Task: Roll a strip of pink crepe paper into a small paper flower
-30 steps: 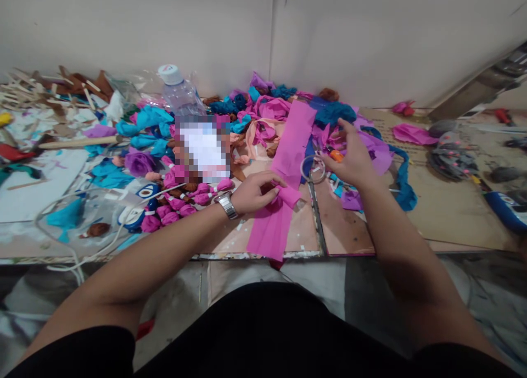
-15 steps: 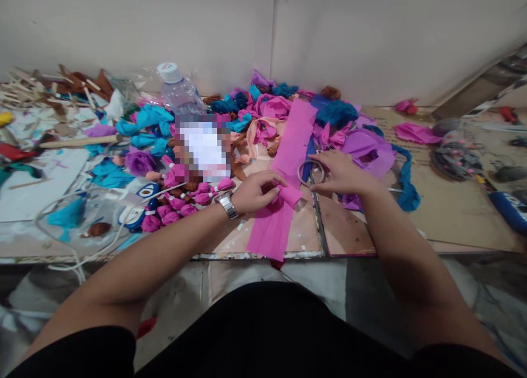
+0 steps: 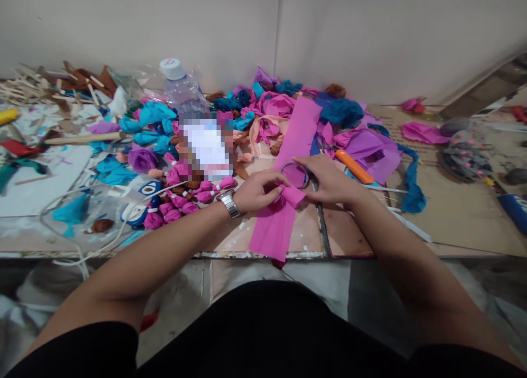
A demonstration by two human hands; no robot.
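Note:
My left hand (image 3: 258,192), with a metal watch on the wrist, pinches a gathered piece of pink crepe paper (image 3: 293,195). Under that hand a long pink crepe paper strip (image 3: 274,232) lies on the table, its front end near the edge. Thumb and fingers of my right hand (image 3: 329,181) grip a ring-shaped roll of tape (image 3: 307,176) right beside the gathered piece. Through the ring's opening pink paper shows. An orange-handled cutter (image 3: 354,167) lies just behind my right forearm.
Pink wrapped buds (image 3: 179,202) and a phone (image 3: 208,147) lie left of my hands, with a plastic bottle (image 3: 181,87) behind. White cable (image 3: 119,238) loops at front left. Blue paper (image 3: 411,180) and cardboard (image 3: 465,213) lie to the right.
My right hand has moved left with the tape roll, closer to the gathered paper. The orange cutter has come into view. My left hand keeps its pinch.

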